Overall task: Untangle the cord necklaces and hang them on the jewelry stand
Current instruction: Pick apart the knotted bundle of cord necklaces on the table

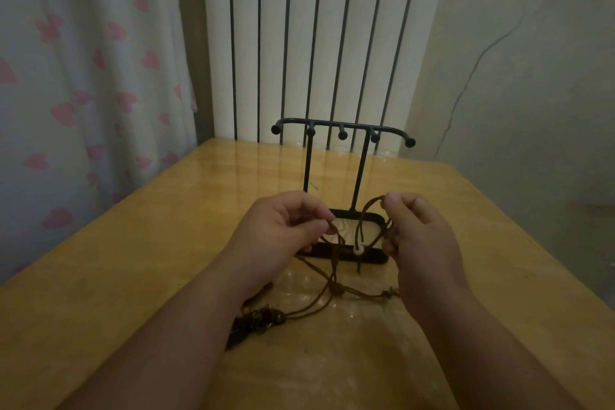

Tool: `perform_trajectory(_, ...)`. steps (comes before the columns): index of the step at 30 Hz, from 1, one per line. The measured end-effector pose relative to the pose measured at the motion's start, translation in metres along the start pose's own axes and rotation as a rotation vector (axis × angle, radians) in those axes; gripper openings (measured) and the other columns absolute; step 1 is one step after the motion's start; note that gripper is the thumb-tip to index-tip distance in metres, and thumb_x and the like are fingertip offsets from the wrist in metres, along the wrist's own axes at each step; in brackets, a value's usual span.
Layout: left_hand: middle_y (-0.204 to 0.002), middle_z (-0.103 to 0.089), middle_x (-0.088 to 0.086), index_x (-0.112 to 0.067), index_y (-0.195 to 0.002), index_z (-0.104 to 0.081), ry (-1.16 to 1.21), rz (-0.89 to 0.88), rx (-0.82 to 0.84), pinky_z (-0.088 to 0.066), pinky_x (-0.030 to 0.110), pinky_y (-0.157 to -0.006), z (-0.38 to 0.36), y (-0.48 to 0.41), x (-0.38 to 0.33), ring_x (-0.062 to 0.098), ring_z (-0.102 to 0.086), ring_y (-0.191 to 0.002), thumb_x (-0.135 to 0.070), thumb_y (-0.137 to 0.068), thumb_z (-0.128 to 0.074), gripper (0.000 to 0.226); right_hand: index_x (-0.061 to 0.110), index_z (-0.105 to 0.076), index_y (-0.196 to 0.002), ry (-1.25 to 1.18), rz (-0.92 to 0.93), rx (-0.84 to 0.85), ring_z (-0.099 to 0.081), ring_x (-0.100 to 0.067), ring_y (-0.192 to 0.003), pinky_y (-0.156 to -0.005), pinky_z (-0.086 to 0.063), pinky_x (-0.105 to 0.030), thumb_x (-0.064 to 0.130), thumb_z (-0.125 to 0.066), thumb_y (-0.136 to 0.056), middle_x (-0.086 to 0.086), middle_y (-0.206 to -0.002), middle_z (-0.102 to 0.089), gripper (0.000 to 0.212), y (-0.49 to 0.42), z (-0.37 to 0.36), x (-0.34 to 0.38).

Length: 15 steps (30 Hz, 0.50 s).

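Both hands, left hand (283, 226) and right hand (419, 236), pinch the brown cords (336, 263) apart to loosen the tangle, each grip closed on cord, near the empty jewelry stand (342, 130).

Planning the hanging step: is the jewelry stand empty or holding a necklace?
Empty. Nothing hangs from the jewelry stand; the left hand and right hand pinch the cords low, near its base.

Your single head camera looks forward and down from close above the table (133, 260), facing the radiator (327, 43) at its far edge.
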<state>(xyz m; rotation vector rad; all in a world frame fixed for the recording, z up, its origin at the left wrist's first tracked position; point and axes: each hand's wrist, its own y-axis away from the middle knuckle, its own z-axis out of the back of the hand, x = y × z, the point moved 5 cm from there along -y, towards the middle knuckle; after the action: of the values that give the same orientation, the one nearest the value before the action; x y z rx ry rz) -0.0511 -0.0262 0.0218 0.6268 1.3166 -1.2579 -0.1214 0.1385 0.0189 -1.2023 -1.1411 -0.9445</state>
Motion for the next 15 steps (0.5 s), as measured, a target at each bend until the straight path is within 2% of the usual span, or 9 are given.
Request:
perform_trajectory(4, -0.087, -0.075, -0.009, -0.033, -0.077, -0.076, 0.008, -0.020, -0.006, -0.054, 0.026, -0.076, 0.001, 0.001, -0.001, 0.006, -0.070, -0.087, -0.005, -0.085, -0.069, 0.030, 0.021, -0.067, -0.091, 0.022, 0.026, 0.013, -0.050, -0.017, -0.070, -0.063, -0.045, -0.032, 0.035, -0.055, -0.095, 0.003, -0.072, -0.056, 0.019, 0.000, -0.001, -0.001)
perform_trajectory(9, -0.086, -0.075, -0.010, -0.031, -0.080, -0.076, 0.027, -0.044, -0.031, -0.055, 0.024, -0.075, 0.002, 0.001, -0.003, 0.005, -0.070, -0.085, -0.003, -0.084, -0.070, 0.028, 0.021, -0.068, -0.094, 0.046, 0.071, 0.063, -0.054, -0.015, -0.068, -0.061, -0.047, -0.027, 0.032, -0.053, -0.096, 0.007, -0.071, -0.060, 0.018, 0.000, -0.001, 0.000)
perform_trajectory(11, -0.085, -0.075, -0.009, -0.031, -0.080, -0.076, 0.030, -0.064, -0.050, -0.056, 0.024, -0.074, 0.003, 0.001, -0.005, 0.005, -0.070, -0.083, -0.004, -0.083, -0.071, 0.028, 0.026, -0.065, -0.111, 0.080, 0.084, 0.137, -0.064, -0.007, -0.075, -0.059, -0.051, -0.019, 0.023, -0.051, -0.098, 0.010, -0.086, -0.070, 0.019, 0.001, -0.006, 0.002)
perform_trajectory(13, -0.082, -0.075, -0.009, -0.031, -0.080, -0.076, 0.031, -0.072, -0.077, -0.056, 0.023, -0.073, 0.006, 0.001, -0.005, 0.005, -0.069, -0.079, -0.004, -0.083, -0.071, 0.027, 0.029, -0.050, -0.136, 0.187, 0.059, 0.186, -0.067, -0.001, -0.088, -0.060, -0.052, -0.013, 0.019, -0.050, -0.099, 0.012, -0.103, -0.072, 0.038, -0.001, -0.010, -0.003)
perform_trajectory(15, -0.082, -0.075, -0.008, -0.031, -0.082, -0.075, 0.031, -0.068, -0.108, -0.057, 0.025, -0.072, 0.007, 0.000, -0.003, 0.007, -0.069, -0.079, -0.005, -0.084, -0.071, 0.026, 0.026, -0.046, -0.141, 0.237, 0.005, 0.173, -0.067, -0.004, -0.086, -0.059, -0.052, -0.014, 0.017, -0.053, -0.098, 0.009, -0.099, -0.071, 0.044, -0.002, -0.012, -0.007)
